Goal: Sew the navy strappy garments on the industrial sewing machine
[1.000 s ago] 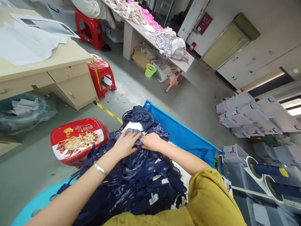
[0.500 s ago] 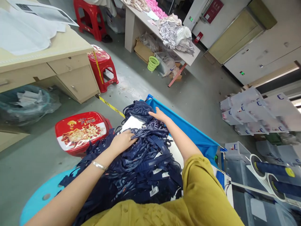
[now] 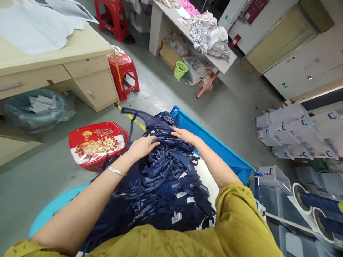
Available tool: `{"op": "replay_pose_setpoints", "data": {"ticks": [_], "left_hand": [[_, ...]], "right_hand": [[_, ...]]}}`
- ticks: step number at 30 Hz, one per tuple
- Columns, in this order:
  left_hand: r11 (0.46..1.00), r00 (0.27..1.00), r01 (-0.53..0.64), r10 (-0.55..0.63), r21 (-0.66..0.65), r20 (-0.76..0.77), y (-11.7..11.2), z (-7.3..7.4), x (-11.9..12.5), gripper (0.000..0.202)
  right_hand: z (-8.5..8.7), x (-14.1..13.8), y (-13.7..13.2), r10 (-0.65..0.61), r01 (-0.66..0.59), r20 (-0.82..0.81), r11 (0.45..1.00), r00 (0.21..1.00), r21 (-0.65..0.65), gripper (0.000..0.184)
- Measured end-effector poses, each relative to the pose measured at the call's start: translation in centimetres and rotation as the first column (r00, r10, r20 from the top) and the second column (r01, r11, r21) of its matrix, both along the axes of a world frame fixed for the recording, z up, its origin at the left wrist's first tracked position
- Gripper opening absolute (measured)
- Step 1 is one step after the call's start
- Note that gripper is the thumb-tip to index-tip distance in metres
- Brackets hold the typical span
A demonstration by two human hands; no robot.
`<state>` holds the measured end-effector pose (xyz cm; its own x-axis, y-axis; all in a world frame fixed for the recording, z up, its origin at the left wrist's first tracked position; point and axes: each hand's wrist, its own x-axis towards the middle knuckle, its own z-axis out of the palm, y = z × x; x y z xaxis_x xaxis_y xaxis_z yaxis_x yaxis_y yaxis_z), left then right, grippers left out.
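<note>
A big heap of navy blue fabric pieces [image 3: 163,185] with small white labels lies in front of me over a white surface. My left hand [image 3: 141,146] rests on top of the heap, fingers curled onto the fabric. My right hand [image 3: 184,136] lies a little farther out with its fingers pinching a navy piece [image 3: 150,121], which stretches up and to the left with a thin strap. A silver bracelet [image 3: 115,171] sits on my left wrist. My sleeves are mustard yellow.
A blue bin wall [image 3: 214,148] runs behind the heap. A red tin [image 3: 98,141] stands at the left, a light blue stool [image 3: 53,208] below it. A beige desk [image 3: 66,60], red stools [image 3: 123,69], a bagged bin [image 3: 34,110], and clear crates [image 3: 292,128] surround.
My right hand reached out to the far end of the heap and has come back with a navy piece. The left hand stayed on the heap. The view shifted slightly.
</note>
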<state>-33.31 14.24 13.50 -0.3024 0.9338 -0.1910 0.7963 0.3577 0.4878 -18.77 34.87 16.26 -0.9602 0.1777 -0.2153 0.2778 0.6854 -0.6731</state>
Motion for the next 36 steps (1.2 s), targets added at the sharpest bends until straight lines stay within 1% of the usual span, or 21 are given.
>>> {"op": "replay_pose_setpoints", "data": {"ticks": [3,6,8,10,12,14,15,16,17,19,20,21,22,23,25,27,28,31,33,34,36], "left_hand": [[0.997,0.996,-0.009,0.016,0.074,-0.087,0.8,2.1,0.0,0.04],[0.991,0.996,-0.03,0.04,0.127,-0.078,1.4,3.3,-0.1,0.035],[0.986,0.999,-0.028,0.032,0.166,-0.02,1.5,3.1,-0.4,0.034],[0.979,0.999,-0.02,0.014,0.205,0.034,1.6,2.3,-0.8,0.031],[0.974,0.997,-0.04,0.026,0.224,0.066,1.7,1.3,-1.0,0.027],[0.971,0.995,-0.073,0.055,0.226,0.086,1.6,0.9,-1.0,0.024],[0.967,0.994,-0.092,0.075,0.239,0.079,1.4,1.0,-0.7,0.024],[0.956,0.993,-0.121,0.111,0.267,0.051,1.1,1.3,-0.2,0.026],[0.939,0.988,-0.151,0.156,0.308,0.009,0.7,1.7,0.5,0.03],[0.892,0.955,-0.23,0.284,0.388,-0.088,-0.4,2.6,2.4,0.044],[0.89,0.946,-0.247,0.306,0.382,-0.103,-1.0,2.9,3.5,0.052],[0.906,0.942,-0.286,0.325,0.312,-0.081,-1.6,2.9,4.6,0.057],[0.931,0.943,-0.32,0.33,0.176,-0.033,-2.1,2.7,5.7,0.061],[0.955,0.955,-0.295,0.293,0.033,0.04,-2.5,2.3,6.6,0.062],[0.989,0.984,-0.137,0.142,-0.051,0.11,-3.0,1.3,7.8,0.049],[1.0,0.993,-0.003,0.004,-0.016,0.115,-3.2,0.6,8.1,0.039],[0.999,0.994,0.034,-0.035,0.01,0.108,-3.2,0.5,8.1,0.04],[0.982,0.984,0.156,-0.165,0.105,0.073,-3.6,1.0,7.3,0.044],[0.951,0.962,0.269,-0.274,0.155,0.014,-4.0,1.4,6.3,0.043],[0.934,0.947,0.319,-0.32,0.16,-0.018,-4.3,1.6,5.7,0.043],[0.916,0.926,0.378,-0.375,0.136,-0.048,-4.7,1.6,4.1,0.043]], "right_hand": [[0.3,1.0,-0.2,-0.11,0.113,-0.032,0.989,0.993,0.092,0.041],[0.7,1.2,-0.1,-0.18,0.181,-0.099,0.983,0.979,0.007,0.049],[1.1,1.3,0.0,-0.183,0.177,-0.082,0.981,0.98,-0.074,0.055],[1.6,1.4,-0.1,-0.107,0.103,-0.024,0.986,0.994,-0.131,0.061],[2.0,1.3,-0.4,0.045,-0.041,0.019,0.984,0.999,-0.173,0.068],[2.1,1.0,-0.9,0.17,-0.16,0.044,0.971,0.984,-0.178,0.082],[2.1,0.8,-1.3,0.186,-0.173,0.07,0.973,0.98,-0.156,0.085],[2.0,0.5,-1.5,0.165,-0.152,0.111,0.982,0.98,-0.116,0.081],[1.8,0.2,-1.7,0.104,-0.096,0.16,0.994,0.982,-0.057,0.07],[1.4,-0.3,-1.8,-0.092,0.081,0.216,0.995,0.972,0.057,0.042],[1.2,-0.5,-1.6,-0.177,0.164,0.215,0.983,0.96,0.078,0.034],[1.1,-0.6,-1.3,-0.235,0.226,0.204,0.972,0.95,0.069,0.03],[1.1,-0.7,-1.0,-0.268,0.265,0.191,0.963,0.944,0.042,0.029],[1.1,-0.8,-0.6,-0.284,0.286,0.182,0.958,0.941,0.015,0.028],[1.2,-0.9,-0.1,-0.291,0.295,0.189,0.955,0.938,0.005,0.029],[1.3,-0.9,0.1,-0.266,0.272,0.203,0.962,0.942,-0.002,0.032],[1.4,-0.8,0.0,-0.223,0.234,0.205,0.972,0.953,-0.028,0.038],[1.4,-0.3,-0.8,-0.029,0.058,0.21,0.989,0.977,-0.135,0.062],[1.2,0.0,-1.3,0.05,-0.014,0.245,0.989,0.968,-0.145,0.071],[1.1,0.1,-1.4,0.047,-0.016,0.265,0.993,0.963,-0.119,0.07],[1.0,0.2,-1.1,-0.036,0.044,0.287,0.999,0.957,-0.02,0.057]]}}
